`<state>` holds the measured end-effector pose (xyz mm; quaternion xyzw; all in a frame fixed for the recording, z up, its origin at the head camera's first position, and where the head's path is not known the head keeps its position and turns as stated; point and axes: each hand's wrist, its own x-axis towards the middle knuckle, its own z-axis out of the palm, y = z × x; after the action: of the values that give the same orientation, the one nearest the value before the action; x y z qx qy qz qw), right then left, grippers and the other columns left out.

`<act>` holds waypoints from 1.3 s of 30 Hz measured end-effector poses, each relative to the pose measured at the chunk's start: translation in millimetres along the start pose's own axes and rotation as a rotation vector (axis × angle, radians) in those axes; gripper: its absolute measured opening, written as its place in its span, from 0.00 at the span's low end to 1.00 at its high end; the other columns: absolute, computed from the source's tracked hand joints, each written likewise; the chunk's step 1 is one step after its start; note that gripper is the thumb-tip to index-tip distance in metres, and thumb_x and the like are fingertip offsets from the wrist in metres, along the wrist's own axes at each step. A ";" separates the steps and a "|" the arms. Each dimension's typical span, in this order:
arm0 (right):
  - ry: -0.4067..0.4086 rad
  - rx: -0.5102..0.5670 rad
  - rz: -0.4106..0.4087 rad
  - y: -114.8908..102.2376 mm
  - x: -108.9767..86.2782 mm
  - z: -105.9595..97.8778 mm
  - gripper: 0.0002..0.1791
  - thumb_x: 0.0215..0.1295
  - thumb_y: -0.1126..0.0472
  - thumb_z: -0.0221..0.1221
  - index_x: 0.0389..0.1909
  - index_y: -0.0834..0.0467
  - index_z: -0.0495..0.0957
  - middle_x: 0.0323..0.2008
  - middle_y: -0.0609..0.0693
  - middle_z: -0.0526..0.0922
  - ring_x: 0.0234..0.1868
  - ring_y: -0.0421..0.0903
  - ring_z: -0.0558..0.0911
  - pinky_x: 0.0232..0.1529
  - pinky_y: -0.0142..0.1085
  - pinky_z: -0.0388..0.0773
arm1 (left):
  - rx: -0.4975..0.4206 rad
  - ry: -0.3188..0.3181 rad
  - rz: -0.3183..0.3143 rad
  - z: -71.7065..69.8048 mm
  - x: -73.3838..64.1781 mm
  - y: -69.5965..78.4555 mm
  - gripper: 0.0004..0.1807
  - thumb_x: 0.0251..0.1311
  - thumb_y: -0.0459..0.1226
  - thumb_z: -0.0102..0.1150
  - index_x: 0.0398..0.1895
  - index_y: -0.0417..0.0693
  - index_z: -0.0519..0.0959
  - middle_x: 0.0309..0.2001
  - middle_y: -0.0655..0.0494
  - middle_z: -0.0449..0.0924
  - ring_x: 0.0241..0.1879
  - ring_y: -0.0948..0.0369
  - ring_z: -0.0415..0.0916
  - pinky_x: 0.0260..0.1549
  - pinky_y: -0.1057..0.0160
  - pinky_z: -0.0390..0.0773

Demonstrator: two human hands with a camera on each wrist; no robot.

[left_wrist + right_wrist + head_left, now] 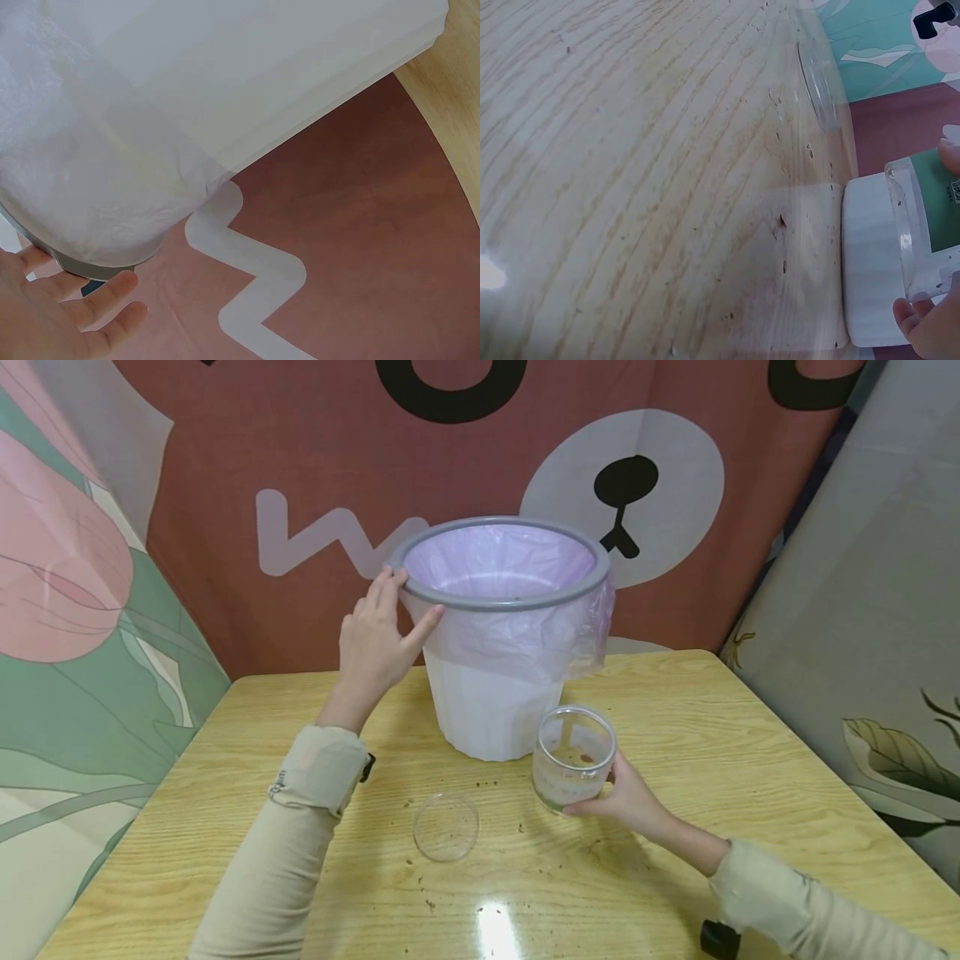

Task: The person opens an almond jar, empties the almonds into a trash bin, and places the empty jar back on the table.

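A white trash bin with a grey rim stands on the table, lined with a thin pinkish-purple plastic bag that hangs over the outside. My left hand touches the rim at its left side, fingers extended and thumb at the front; the left wrist view shows those fingers spread along the rim. In front of the bin, my right hand grips a clear jar low on its side. The jar has no lid on and shows a green label at its base in the right wrist view.
A round clear lid lies on the wooden table, left of the jar. Small dark crumbs are scattered around it. Behind the table hangs a reddish-brown printed cloth, with patterned cloths at both sides.
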<state>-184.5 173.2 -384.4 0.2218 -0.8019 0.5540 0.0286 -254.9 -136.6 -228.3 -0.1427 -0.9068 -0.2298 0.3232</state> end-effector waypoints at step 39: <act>-0.032 0.015 0.043 17.0 -5.2 13.6 0.53 0.31 0.67 0.73 0.62 0.64 0.55 0.57 0.65 0.63 0.55 0.66 0.63 0.49 0.51 0.67 | 0.002 -0.017 -0.013 -0.6 -0.4 -0.1 0.39 0.57 0.61 0.42 0.64 0.45 0.59 0.65 0.45 0.55 0.52 0.42 0.65 0.38 0.48 0.66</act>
<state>-183.6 167.4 -406.1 0.2134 -0.8028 0.5568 0.0021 -254.3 -137.0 -228.2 -0.1384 -0.9107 -0.2296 0.3143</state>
